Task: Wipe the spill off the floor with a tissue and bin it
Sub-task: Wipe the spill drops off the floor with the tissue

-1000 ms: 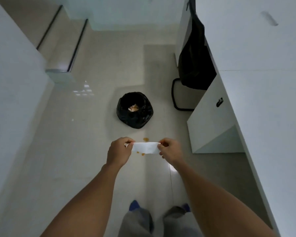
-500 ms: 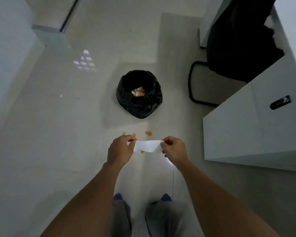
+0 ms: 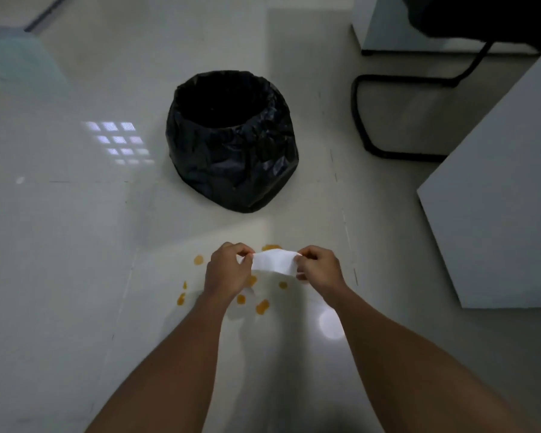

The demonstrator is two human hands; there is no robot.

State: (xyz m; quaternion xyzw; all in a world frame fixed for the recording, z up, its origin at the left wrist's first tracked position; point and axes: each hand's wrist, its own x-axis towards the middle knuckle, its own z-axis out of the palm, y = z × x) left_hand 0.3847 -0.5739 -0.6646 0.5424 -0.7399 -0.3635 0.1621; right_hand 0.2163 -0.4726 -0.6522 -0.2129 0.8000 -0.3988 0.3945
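A white tissue [image 3: 274, 260] is stretched between my two hands, low above the pale tiled floor. My left hand [image 3: 227, 270] pinches its left end and my right hand [image 3: 317, 267] pinches its right end. Several orange drops of the spill [image 3: 262, 306] are scattered on the floor under and around my hands. Beyond them stands the bin [image 3: 231, 142], lined with a black plastic bag, its mouth open upward and its inside dark.
A white cabinet [image 3: 497, 214] juts in at the right, close to the spill. A black chair frame [image 3: 397, 120] stands on the floor behind it. A pale block [image 3: 16, 57] sits at the far left. Bare floor lies to the left of the spill.
The view has dropped much closer to the floor. The bin and the spill now look larger, and my hands, still holding the tissue, are right over the drops.
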